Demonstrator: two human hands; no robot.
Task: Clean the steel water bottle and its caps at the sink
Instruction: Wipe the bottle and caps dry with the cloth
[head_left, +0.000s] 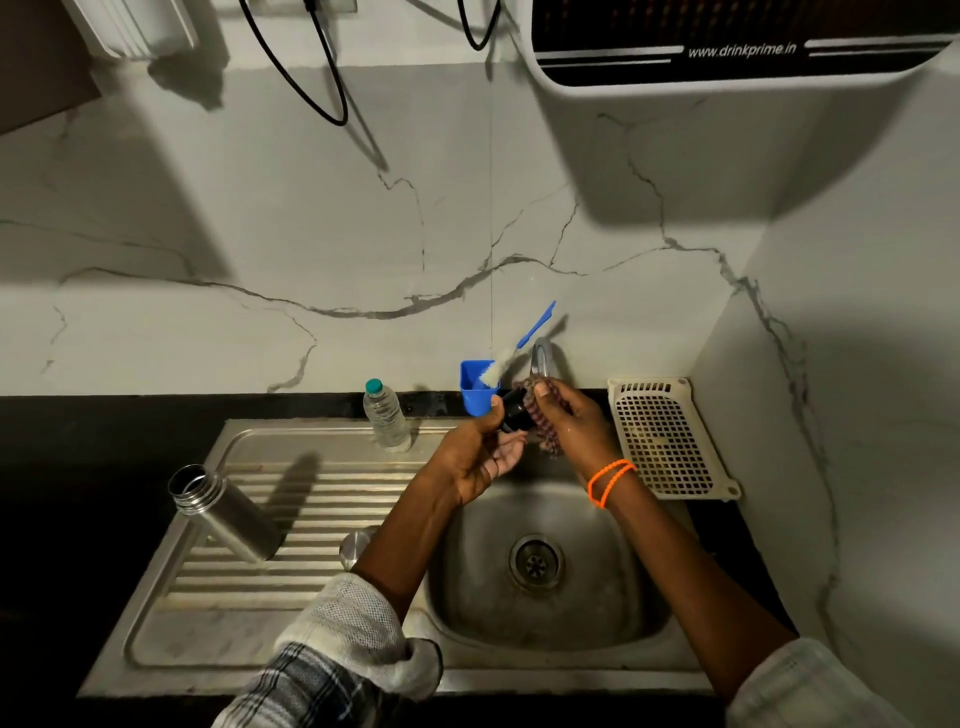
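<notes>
Over the far side of the sink basin (613, 618), my left hand (480, 447) grips a small black cap (514, 413). My right hand (574, 415) holds a dark striped scrub cloth (540, 415) pressed against that cap, just under the tap (540, 358). The open steel water bottle (223, 514) stands uncapped on the ribbed drainboard (322, 519) at the left. A round steel cap (356, 545) lies on the drainboard by my left forearm, partly hidden by it.
A clear plastic bottle (387, 418) with a teal lid stands at the drainboard's back edge. A blue holder (475, 387) with a blue-handled bottle brush (511, 356) sits beside the tap. A cream perforated tray (670, 436) lies right of the basin. Walls close in behind and right.
</notes>
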